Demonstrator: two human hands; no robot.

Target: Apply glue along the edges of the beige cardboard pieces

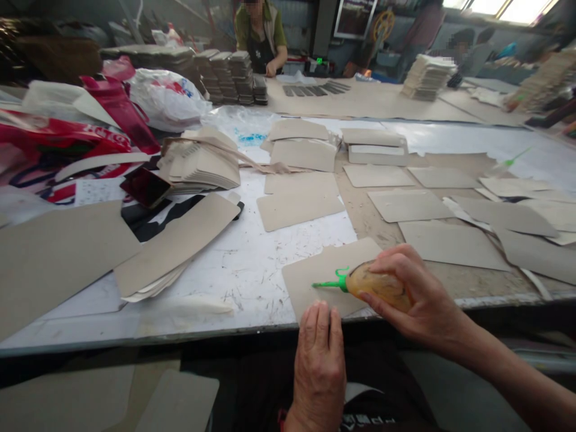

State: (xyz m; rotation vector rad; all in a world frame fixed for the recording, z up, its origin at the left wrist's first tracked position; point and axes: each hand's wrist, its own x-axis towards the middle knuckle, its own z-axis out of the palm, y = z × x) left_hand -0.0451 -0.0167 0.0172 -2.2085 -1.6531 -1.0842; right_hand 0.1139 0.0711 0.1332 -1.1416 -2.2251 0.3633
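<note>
My right hand (411, 294) is closed round a yellowish glue bottle (375, 287) with a green nozzle (330, 283) that points left over a beige cardboard piece (324, 273) lying at the table's near edge. My left hand (318, 360) lies flat with fingers together, its fingertips resting on the near edge of that same piece, holding nothing.
Several more beige cardboard pieces (450, 240) lie spread over the white table (234, 264). A fanned stack of pieces (202, 165), a dark phone (144, 186) and red and white plastic bags (58, 138) sit at the left. A person in a dark apron (261, 36) works behind tall stacks (229, 75).
</note>
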